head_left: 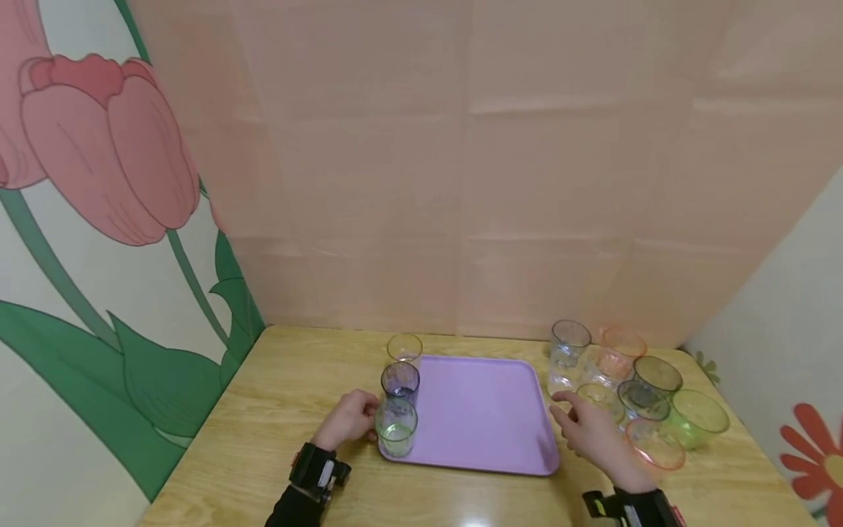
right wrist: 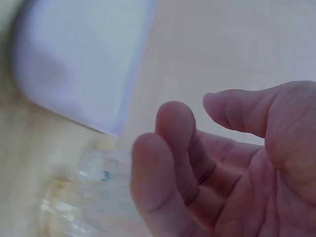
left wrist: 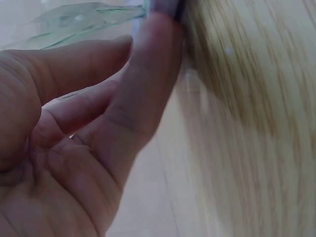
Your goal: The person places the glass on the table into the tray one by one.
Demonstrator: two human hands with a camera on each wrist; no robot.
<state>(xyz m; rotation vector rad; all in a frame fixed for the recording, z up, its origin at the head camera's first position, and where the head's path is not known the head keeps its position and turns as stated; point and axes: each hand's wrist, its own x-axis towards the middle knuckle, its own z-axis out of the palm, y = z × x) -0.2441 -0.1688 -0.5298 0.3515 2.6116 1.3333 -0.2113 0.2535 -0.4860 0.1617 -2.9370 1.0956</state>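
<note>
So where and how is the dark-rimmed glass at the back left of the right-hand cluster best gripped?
Probably round the upper wall of the dark-rimmed glass, just below the rim, coming from the side facing the tray: it stands upright, that side looks open, and the orange-pink glass crowds its right.

Looks evenly bright in the head view, with 1 glare spot on the table (head_left: 474, 499). Turns hazy in 2 wrist views, blurring the tray (right wrist: 89, 59) in the right, with shadow in the left.
</note>
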